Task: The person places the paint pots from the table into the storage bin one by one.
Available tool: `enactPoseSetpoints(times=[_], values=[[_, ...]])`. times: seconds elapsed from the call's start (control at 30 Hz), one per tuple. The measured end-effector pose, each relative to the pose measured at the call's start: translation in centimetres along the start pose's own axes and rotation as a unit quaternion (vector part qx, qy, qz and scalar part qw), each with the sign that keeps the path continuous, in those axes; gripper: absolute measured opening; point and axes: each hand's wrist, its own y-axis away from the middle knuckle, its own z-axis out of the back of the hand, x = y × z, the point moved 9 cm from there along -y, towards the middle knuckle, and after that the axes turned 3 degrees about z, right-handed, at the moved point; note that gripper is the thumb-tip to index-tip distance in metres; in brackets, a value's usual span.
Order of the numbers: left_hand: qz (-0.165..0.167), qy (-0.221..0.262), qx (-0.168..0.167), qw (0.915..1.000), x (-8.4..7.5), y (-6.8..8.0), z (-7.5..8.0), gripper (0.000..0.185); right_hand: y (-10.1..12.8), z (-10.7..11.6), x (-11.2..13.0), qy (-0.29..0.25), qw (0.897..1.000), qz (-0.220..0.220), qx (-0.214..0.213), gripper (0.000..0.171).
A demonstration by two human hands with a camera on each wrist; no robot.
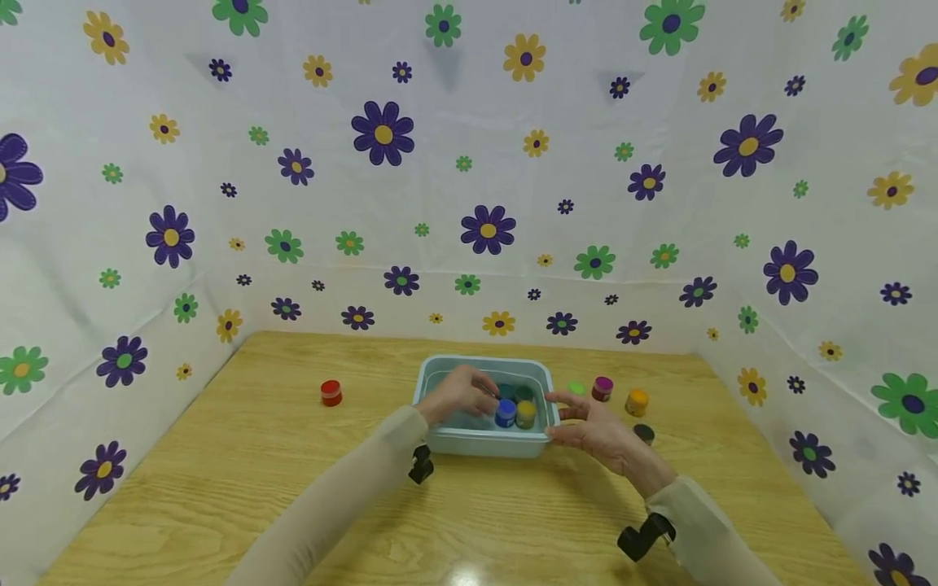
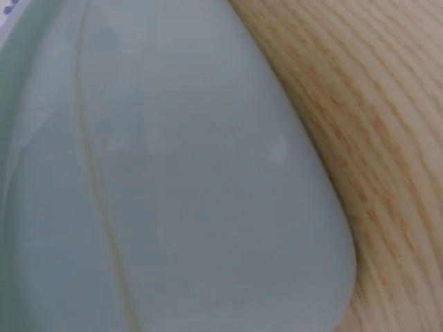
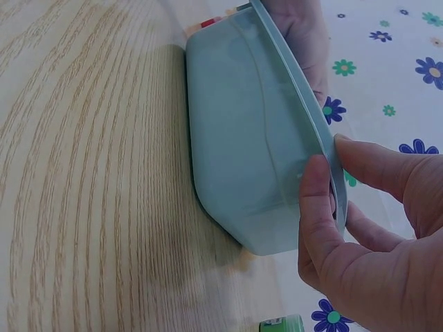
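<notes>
A light blue plastic tub point(image 1: 440, 382) stands mid-table; its outer wall point(image 2: 173, 173) fills the left wrist view. Inside it are a blue-lidded jar point(image 1: 506, 413), a yellow-lidded jar point(image 1: 525, 414) and darker jars behind them. My left hand point(image 1: 460, 395) reaches into the tub, its curved fingertips just at the blue jar; whether they pinch it is unclear. My right hand point(image 1: 586, 425) holds the tub's point(image 3: 249, 138) near right corner. Its thumb point(image 3: 315, 200) presses the outer wall and its fingers point(image 3: 377, 162) lie over the rim.
Loose jars stand on the wooden table point(image 1: 256, 456): a red one point(image 1: 331, 392) at the left, and green point(image 1: 576, 388), magenta point(image 1: 602, 388), orange point(image 1: 637, 402) and black point(image 1: 644, 433) ones right of the tub. Flowered cloth walls point(image 1: 469, 203) close in three sides.
</notes>
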Motion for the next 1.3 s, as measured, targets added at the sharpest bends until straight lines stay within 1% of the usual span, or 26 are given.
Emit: enactPoseSetpoints(times=[0.13,0.23,0.43,0.57,0.67,0.8,0.9,0.97,1.1,1.3], values=[[0.013,0.01,0.006,0.9999,0.0,0.2,0.4,0.032,0.0,-0.1,-0.1,0.001,1.0,0.002,0.001,0.067],[0.016,0.009,0.008,0.9998,-0.4,0.5,0.9,0.033,-0.1,-0.1,0.0,0.0,1.0,0.002,0.003,0.067],[0.003,0.007,0.015,0.9999,-1.2,0.7,2.3,0.035,0.0,0.1,0.2,0.003,1.0,-0.001,0.002,0.067],[0.0,0.008,0.022,0.9997,-1.3,0.7,3.2,0.037,0.1,0.2,0.2,0.002,1.0,-0.002,0.001,0.067],[-0.005,0.01,0.021,0.9997,-1.3,1.0,4.0,0.038,0.1,0.2,0.2,0.002,1.0,-0.001,0.001,0.067],[-0.005,0.01,0.025,0.9996,-0.9,1.8,5.2,0.04,0.1,0.0,0.1,0.0,1.0,0.001,0.0,0.067],[0.0,0.021,0.034,0.9992,-0.2,2.3,6.1,0.041,0.2,-0.2,-0.1,0.003,1.0,-0.004,0.002,0.068],[0.0,0.032,0.033,0.999,0.0,2.6,6.8,0.042,0.2,-0.1,-0.1,0.006,1.0,-0.007,-0.002,0.068],[0.002,0.051,0.016,0.9986,0.6,3.1,8.5,0.041,0.1,-0.2,0.0,0.012,1.0,-0.006,-0.001,0.068],[0.014,0.044,0.017,0.9988,1.4,4.2,10.0,0.043,0.2,-0.2,0.0,0.005,1.0,-0.004,0.008,0.068]])
